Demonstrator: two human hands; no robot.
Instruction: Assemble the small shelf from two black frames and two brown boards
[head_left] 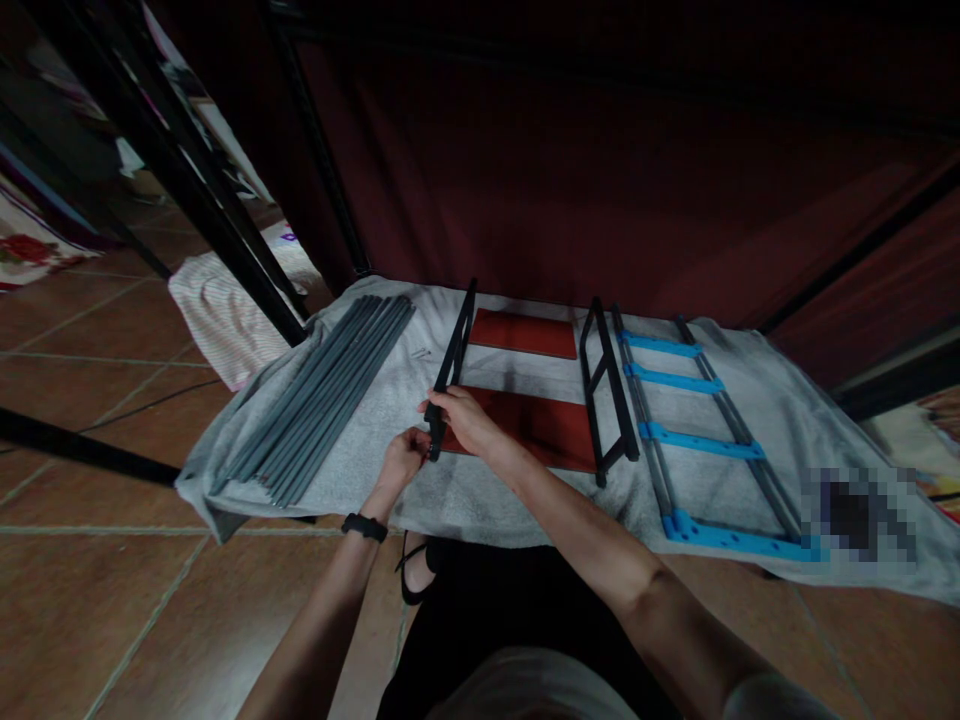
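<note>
My right hand [463,417] is closed around the near part of a black side frame [457,340], steadying it upright. My left hand [403,458] pinches at the outer face of that frame's near end; whatever sits between its fingertips is too small to make out. Against the inner side of the frame lies a reddish-brown board [551,428], partly covered by my right forearm. Behind it is a second reddish-brown board [523,332]. Another black side frame [609,375] stands at the boards' right ends. Several small screws [421,353] rest on the cloth left of the held frame.
A grey cloth [405,500] covers the low surface. Grey tubes [330,390] lie bundled on the left. On the right is a rack of grey tubes with blue crosspieces [701,445]. A dark red panel [570,180] rises behind, and black posts [217,235] stand at left.
</note>
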